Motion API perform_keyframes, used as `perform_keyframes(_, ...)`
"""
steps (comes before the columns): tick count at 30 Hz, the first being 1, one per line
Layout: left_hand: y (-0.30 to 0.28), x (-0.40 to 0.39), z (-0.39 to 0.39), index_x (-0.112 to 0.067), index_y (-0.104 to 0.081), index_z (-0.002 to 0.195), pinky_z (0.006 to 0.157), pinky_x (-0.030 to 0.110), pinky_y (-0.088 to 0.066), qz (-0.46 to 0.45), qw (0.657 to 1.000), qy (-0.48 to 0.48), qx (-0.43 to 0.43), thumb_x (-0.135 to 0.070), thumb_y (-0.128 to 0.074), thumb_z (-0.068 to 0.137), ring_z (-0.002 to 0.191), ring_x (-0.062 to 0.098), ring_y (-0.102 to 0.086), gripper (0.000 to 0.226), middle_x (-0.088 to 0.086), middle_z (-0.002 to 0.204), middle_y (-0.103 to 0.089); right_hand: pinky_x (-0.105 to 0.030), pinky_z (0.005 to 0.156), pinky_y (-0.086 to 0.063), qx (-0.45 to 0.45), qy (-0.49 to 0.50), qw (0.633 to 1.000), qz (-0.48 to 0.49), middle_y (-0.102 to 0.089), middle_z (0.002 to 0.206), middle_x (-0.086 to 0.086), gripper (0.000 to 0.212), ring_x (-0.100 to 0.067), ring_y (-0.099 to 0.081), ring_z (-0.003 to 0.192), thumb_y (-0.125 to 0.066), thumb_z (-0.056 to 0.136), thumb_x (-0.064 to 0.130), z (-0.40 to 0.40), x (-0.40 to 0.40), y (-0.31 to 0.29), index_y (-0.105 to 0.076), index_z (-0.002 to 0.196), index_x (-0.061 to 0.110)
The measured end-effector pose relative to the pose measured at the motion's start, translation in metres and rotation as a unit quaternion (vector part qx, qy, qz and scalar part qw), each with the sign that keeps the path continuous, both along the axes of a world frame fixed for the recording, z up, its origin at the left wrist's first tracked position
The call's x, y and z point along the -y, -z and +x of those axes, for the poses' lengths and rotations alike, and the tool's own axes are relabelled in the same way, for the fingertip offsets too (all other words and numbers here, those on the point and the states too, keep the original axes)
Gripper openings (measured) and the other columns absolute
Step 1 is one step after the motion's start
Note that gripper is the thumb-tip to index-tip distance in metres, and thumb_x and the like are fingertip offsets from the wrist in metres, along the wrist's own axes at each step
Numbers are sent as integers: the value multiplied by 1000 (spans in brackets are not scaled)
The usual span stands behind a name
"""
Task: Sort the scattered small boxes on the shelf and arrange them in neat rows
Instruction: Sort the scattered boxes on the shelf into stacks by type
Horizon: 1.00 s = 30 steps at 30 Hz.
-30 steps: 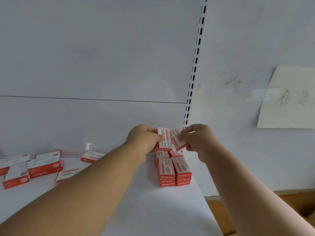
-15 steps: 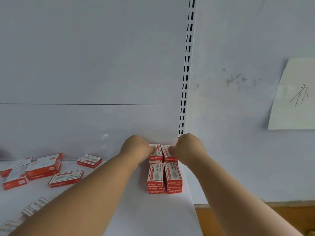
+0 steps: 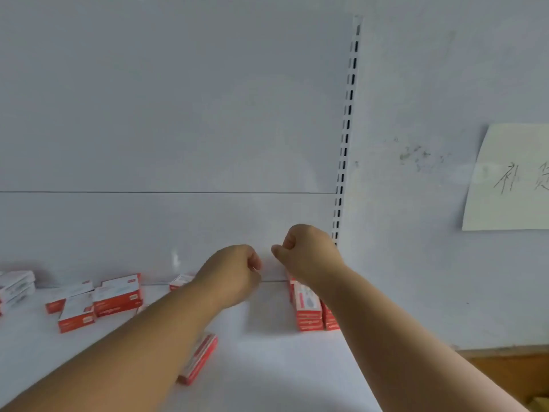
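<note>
Small red-and-white boxes lie on the white shelf (image 3: 267,370). A neat stack of them (image 3: 307,312) stands at the shelf's right end against the back panel, partly hidden by my right forearm. My right hand (image 3: 309,254) hovers above that stack with curled fingers and holds nothing. My left hand (image 3: 234,272) is just to its left, also curled and empty. Loose boxes lie on the left: a stacked pair (image 3: 117,295), a tilted one (image 3: 76,315), a pile at the far left edge (image 3: 16,285), and one box (image 3: 199,359) beside my left forearm.
A slotted upright (image 3: 346,129) marks the shelf's right end. Beyond it is a wall with a handwritten paper note (image 3: 511,179). A wooden surface (image 3: 505,370) shows at the lower right. Another box (image 3: 179,280) peeks out behind my left wrist.
Both hands have let go of the two boxes set on the back of the stack and have lifted off it, the left drifting left. The view has shifted right.
</note>
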<state>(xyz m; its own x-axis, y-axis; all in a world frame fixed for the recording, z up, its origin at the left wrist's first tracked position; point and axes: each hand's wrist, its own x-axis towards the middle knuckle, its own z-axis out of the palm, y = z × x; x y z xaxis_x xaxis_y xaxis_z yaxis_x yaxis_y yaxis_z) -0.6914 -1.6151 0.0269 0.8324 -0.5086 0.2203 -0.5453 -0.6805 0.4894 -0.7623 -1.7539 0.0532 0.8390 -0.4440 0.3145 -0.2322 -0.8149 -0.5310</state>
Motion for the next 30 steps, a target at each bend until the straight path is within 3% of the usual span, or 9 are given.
perform_keyframes(5,-9,-94,11,-35,-64,88,84,29,-52,101,994,23,19,-20,-59,85,91,11,-63,16,-12,100,-64,-26,63,-42,-25,-57,998,-18,-65,85,4,16,-18,-59,81,-63,87,35,6,-71,1,-61,82,20)
perform_keyframes(10,1,-159,27,-33,-65,100,89,28,-49,123,992,28,17,-19,-62,87,102,12,-59,19,-9,113,-64,-27,65,-50,-86,-75,993,-16,-70,84,1,11,-18,-64,80,-66,85,29,18,-139,18,-65,86,18)
perform_keyframes(12,10,-171,33,-32,-64,107,90,30,-49,111,993,30,21,-22,-62,89,104,14,-58,21,-8,119,-62,-28,69,-50,-135,-67,988,-39,-69,94,1,21,-18,-64,85,-68,85,36,16,-155,25,-65,97,19)
perform_keyframes(16,22,-180,43,-35,-63,111,84,29,-45,113,992,43,21,-30,-60,91,106,15,-56,21,-7,122,-62,-34,90,-50,-238,-25,966,-100,-63,120,-2,57,-21,-59,107,-64,84,56,-3,-170,34,-60,124,16)
perform_keyframes(20,26,-180,46,-31,-60,114,86,31,-49,130,990,54,15,-29,-62,90,105,16,-57,24,-5,119,-64,-30,77,-45,-292,26,950,-111,-61,119,-6,63,-22,-56,102,-55,86,64,-9,-177,42,-60,121,12)
perform_keyframes(25,35,-177,41,-27,-54,125,82,28,-50,104,991,66,56,-26,-68,86,105,15,-58,41,-3,122,-58,-31,69,-47,-233,66,970,-14,-57,108,-3,55,-19,-56,89,-69,81,55,-11,-182,45,-52,115,15)
perform_keyframes(28,40,-179,40,-28,-57,124,80,22,-48,0,997,72,33,-23,-70,88,102,11,-58,38,-6,115,-55,-36,68,-56,-143,82,984,73,-59,100,0,45,-21,-63,85,-76,80,40,-6,-183,52,-49,111,21)
perform_keyframes(30,42,-180,41,-29,-61,121,78,18,-48,-80,994,76,14,-25,-69,90,99,8,-59,33,-8,112,-54,-36,61,-55,-35,87,975,200,-63,94,-4,33,-24,-68,78,-74,84,28,1,-184,56,-52,108,20)
